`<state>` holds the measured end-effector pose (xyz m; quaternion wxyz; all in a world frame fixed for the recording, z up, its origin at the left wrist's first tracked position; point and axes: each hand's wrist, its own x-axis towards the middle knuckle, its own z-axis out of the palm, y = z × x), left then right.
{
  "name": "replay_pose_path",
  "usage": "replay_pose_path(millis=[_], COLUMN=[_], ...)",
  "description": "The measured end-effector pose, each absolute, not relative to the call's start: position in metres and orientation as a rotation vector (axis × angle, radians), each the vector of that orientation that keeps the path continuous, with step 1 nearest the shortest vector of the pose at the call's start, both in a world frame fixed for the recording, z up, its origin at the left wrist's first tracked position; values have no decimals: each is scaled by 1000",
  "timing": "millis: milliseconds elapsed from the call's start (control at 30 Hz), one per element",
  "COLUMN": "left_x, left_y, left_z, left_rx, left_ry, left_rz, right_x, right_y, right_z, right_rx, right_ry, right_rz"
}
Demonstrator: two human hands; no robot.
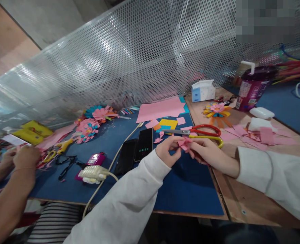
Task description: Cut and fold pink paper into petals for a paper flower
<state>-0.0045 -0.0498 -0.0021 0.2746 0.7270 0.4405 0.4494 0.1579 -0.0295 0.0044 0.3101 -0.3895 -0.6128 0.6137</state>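
Note:
My left hand (168, 150) and my right hand (207, 153) meet over the blue mat (190, 189). Both pinch a small folded piece of pink paper (184, 143) between their fingertips. Both arms wear white sleeves. Just behind the hands lie red and yellow scissors (203, 133), shut, with the blades pointing left. Small pink scraps lie around them.
Two black phones (137, 150) lie left of my hands beside a white cable and plug (92, 173). Pink sheets (161, 109), paper flowers (88, 127), a tissue box (203, 90) and a purple cup (254, 88) stand further back. Another person's hands (20, 157) work at the far left.

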Motion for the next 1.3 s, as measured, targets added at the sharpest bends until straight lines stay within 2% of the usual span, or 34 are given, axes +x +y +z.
replay_pose_path(millis=[433,1000,1300], left_x=[-11,-1,-1], left_y=[-41,-45,-44], left_z=[-3,5,4], left_rx=[1251,1290,1194], left_ry=[1117,1113,1170], left_rz=[1169,1178,1155], right_x=[156,157,156], right_y=[-29,-34,-37], right_z=[5,1,3], right_rx=[-1199,-1083,-1038], right_ry=[-1710,-1940,-1968], right_rz=[1513,1045,994])
